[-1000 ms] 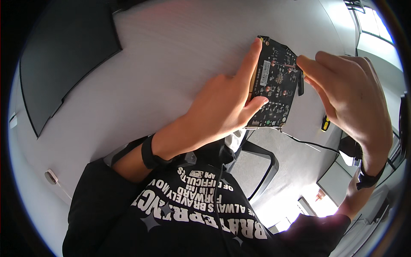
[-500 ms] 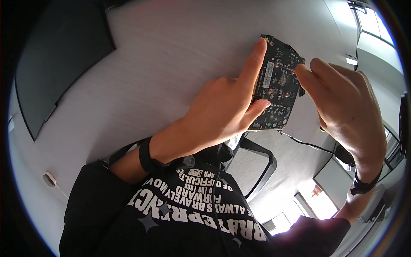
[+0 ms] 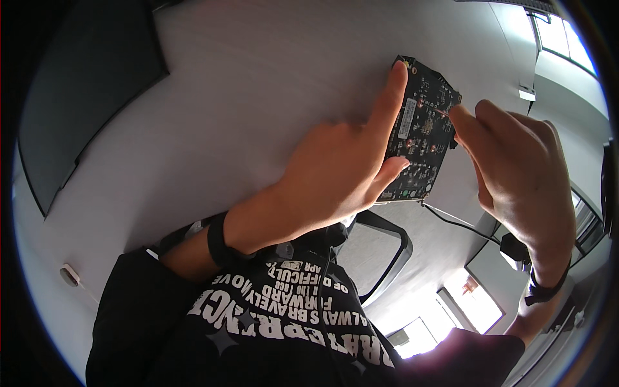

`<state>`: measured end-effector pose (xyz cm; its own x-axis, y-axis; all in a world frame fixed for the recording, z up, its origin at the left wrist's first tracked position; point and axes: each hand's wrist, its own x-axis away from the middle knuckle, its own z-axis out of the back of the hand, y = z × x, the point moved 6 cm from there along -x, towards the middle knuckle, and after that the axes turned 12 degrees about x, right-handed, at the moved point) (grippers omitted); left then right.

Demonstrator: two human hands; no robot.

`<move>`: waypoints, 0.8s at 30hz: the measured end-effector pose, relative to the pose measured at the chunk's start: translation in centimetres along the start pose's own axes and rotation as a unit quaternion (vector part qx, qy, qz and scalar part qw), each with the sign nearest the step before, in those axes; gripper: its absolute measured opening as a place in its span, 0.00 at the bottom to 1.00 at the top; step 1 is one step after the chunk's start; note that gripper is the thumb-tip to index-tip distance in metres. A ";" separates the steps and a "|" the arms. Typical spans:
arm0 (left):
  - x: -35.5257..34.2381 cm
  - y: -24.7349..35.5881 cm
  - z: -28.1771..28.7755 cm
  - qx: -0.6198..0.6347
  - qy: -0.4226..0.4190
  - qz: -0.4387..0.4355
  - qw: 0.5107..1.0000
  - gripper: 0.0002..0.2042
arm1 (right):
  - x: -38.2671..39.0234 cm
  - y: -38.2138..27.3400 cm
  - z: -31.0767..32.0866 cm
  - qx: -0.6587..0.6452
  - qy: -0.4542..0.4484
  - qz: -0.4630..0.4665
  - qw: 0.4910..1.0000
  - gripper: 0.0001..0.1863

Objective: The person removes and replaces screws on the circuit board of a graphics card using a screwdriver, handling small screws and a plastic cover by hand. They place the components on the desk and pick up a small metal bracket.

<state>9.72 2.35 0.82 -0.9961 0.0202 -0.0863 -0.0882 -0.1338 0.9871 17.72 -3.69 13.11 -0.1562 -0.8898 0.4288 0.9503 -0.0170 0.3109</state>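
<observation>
A black graphics card [image 3: 427, 129] lies on the table at upper right, its bare circuit board side up, with a white label and several copper-coloured screw spots. My left hand [image 3: 335, 161] grips its left edge, index finger along the far corner and thumb pressed on the board lower down. At the card's right edge, my right hand [image 3: 519, 161] is closed around a screwdriver [image 3: 441, 112]. Only its thin shaft shows, reaching from my fingertips toward a screw spot in the upper part of the board; the handle is hidden in my hand.
A large dark panel [image 3: 90, 84] stands at the left on the pale table [image 3: 245, 71]. A dark cable [image 3: 461, 224] runs below the card toward a small black box [image 3: 514, 248]. Nearer me is a black-framed chair part [image 3: 400, 258]. A small white device [image 3: 69, 275] sits far left.
My right hand has dropped slightly and its fingers have shifted around the screwdriver. The left hand keeps its grip on the card; the whole view has moved a little.
</observation>
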 end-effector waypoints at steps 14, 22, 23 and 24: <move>-0.2 -0.2 -0.3 0.027 -0.011 0.009 1.000 0.49 | -0.7 1.2 0.1 -0.083 -0.039 -0.038 0.995 0.14; 0.0 -0.4 0.0 0.040 0.000 0.020 0.999 0.48 | -0.8 1.5 0.2 -0.160 -0.010 -0.091 0.983 0.11; 0.0 -0.3 0.1 0.033 -0.007 0.024 0.999 0.48 | -0.9 1.6 0.1 -0.177 -0.028 -0.108 0.978 0.11; -0.1 -0.2 0.1 0.029 -0.014 0.025 0.999 0.48 | -0.8 1.5 0.0 -0.176 -0.030 -0.109 0.978 0.11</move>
<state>9.88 2.43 0.64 -0.9985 0.0431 -0.0339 -0.0372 -0.0776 0.9963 19.30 -3.04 13.22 -0.3706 -0.8196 0.4369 0.9250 -0.3682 0.0939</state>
